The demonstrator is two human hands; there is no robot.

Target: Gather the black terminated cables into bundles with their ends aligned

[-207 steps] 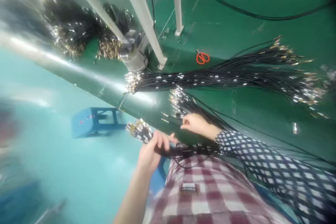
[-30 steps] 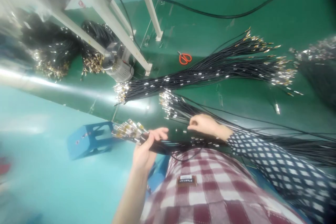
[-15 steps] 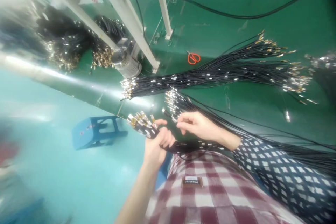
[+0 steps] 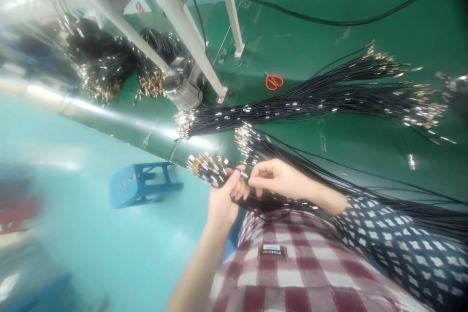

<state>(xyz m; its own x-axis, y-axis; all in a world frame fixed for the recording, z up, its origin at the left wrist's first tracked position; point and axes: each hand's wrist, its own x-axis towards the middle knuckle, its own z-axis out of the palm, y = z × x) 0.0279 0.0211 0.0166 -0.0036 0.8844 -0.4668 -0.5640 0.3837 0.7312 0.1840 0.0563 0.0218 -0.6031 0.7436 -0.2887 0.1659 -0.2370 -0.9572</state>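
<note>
My left hand (image 4: 228, 195) is closed round a bundle of black cables (image 4: 208, 168), whose metal connector ends fan out to the left of the fist. Close by on the right, my right hand (image 4: 272, 175) pinches a single black cable (image 4: 234, 166) behind its silver end, with that end lying over the held bundle. Just beyond both hands rests a second pile of black cables (image 4: 252, 144), its silver connectors pointing left and its lengths trailing off to the right. The fingertips of the left hand are partly hidden by the cables.
A long cable bundle (image 4: 270, 109) lies across the green surface (image 4: 329, 48). Orange-handled scissors (image 4: 273, 82) lie behind it. White frame legs (image 4: 193, 34) and a grey motor-like unit (image 4: 183, 92) stand at back left. A blue stool (image 4: 144, 183) is on the floor.
My right hand has brought the single cable down and left, closer to my left hand and its bundle. The left thumb and fingers have shifted around the bundle. The whole view has moved slightly.
</note>
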